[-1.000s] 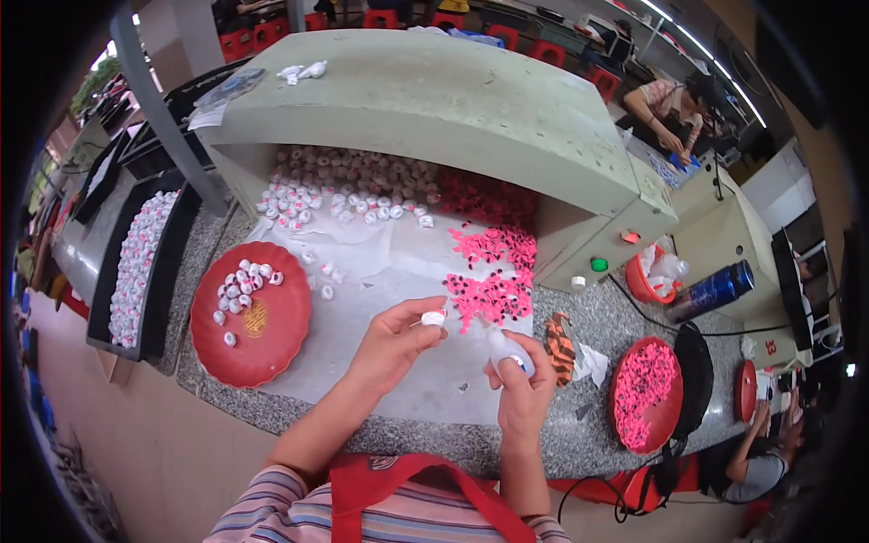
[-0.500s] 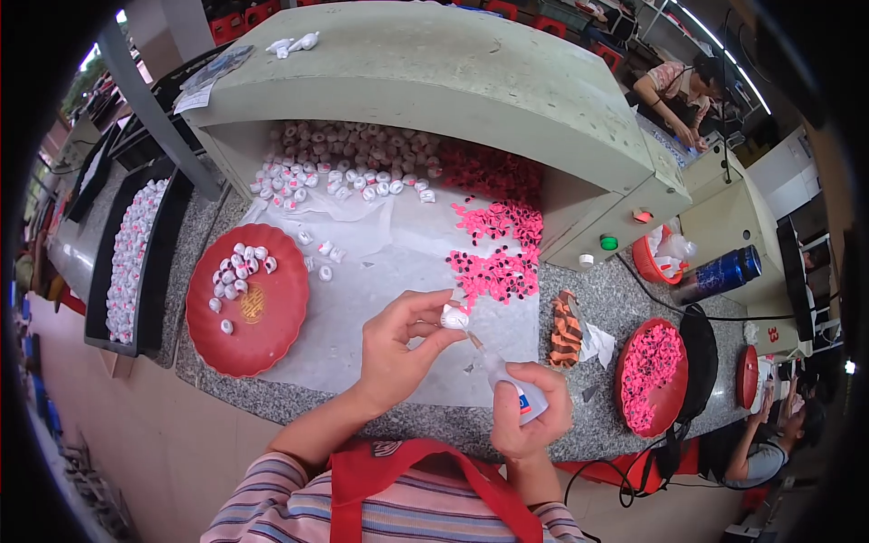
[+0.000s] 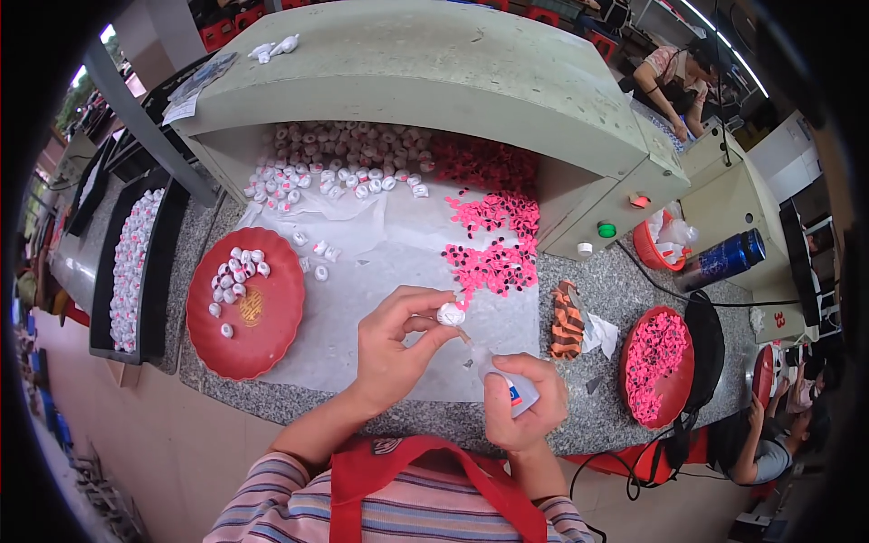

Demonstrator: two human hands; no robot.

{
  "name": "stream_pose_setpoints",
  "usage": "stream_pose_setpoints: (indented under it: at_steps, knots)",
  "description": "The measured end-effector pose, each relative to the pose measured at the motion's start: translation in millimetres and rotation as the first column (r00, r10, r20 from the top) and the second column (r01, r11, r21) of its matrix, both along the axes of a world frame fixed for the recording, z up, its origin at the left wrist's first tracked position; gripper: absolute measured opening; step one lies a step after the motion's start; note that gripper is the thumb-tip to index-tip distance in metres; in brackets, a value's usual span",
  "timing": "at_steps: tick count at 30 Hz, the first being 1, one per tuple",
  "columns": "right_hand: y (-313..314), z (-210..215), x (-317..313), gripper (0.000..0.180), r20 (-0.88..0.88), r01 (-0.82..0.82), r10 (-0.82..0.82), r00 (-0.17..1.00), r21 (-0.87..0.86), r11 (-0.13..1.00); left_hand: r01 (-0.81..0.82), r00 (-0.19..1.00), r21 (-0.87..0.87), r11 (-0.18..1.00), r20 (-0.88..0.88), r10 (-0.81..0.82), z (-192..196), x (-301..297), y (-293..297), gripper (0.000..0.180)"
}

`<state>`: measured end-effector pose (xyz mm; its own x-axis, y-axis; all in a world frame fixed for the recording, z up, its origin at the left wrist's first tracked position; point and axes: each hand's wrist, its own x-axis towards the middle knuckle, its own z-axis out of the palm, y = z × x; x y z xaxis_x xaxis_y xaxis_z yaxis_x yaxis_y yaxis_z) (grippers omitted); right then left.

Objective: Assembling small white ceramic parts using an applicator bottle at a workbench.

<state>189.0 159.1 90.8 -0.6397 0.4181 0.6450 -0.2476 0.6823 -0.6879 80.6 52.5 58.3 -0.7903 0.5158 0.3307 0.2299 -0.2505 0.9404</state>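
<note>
Between the thumb and fingers of my left hand (image 3: 387, 348) is a small round white piece (image 3: 450, 314) with thin dark lines and a bit of pink at its top. My right hand (image 3: 520, 433) grips a translucent squeeze bottle (image 3: 525, 395) with a narrow brownish nozzle. The nozzle tip lies just below the white piece, close to my left thumb; whether they touch I cannot tell. Beyond my hands, small pink pieces with black spots (image 3: 493, 267) lie spread on a white sheet (image 3: 398, 244). More white pieces (image 3: 362, 176) are heaped inside the grey-green booth.
At left stand a red scalloped plate (image 3: 279, 330) with several white pieces and a black tray (image 3: 154, 339) full of them. To the right are an orange-and-black striped cloth (image 3: 568, 326), a red plate of pink pieces (image 3: 674, 403), a red basket (image 3: 650, 246) and a blue bottle (image 3: 721, 261). Co-workers sit farther right.
The white piece has turned slightly in my left fingers. Both hands keep nearly the same place, with the nozzle still by the piece. The whole view has shifted a little.
</note>
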Motion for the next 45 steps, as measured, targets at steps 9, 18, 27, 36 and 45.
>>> stream_pose_setpoints:
  at_steps: [9,18,27,36,45]
  knots:
    - [4.1,6.6,2.5,0.016,0.026,-0.019,0.018,1.000,0.057,0.998,-0.036,0.997,-0.061,0.997,-0.064,0.032,6.7,-2.3,-4.5,0.030]
    - [4.8,5.9,2.0,0.019,-0.040,-0.041,0.045,0.998,0.097,0.994,0.126,0.890,0.099,0.987,0.428,-0.156,5.9,-7.6,-8.2,0.036]
    - [4.8,8.0,1.1,0.020,-0.044,-0.050,0.055,0.997,0.106,0.993,0.169,0.854,0.111,0.979,0.480,-0.202,6.9,-7.9,-11.2,0.036]
    - [5.1,8.2,4.5,0.018,-0.026,-0.049,0.051,0.998,0.086,0.995,0.110,0.891,0.107,0.988,0.430,-0.146,7.4,-6.2,-10.2,0.035]
    - [7.1,1.7,-0.2,0.016,0.081,-0.010,0.045,0.996,-0.391,0.920,0.121,0.894,0.085,0.989,0.423,-0.146,1.9,-11.4,-16.7,0.035]
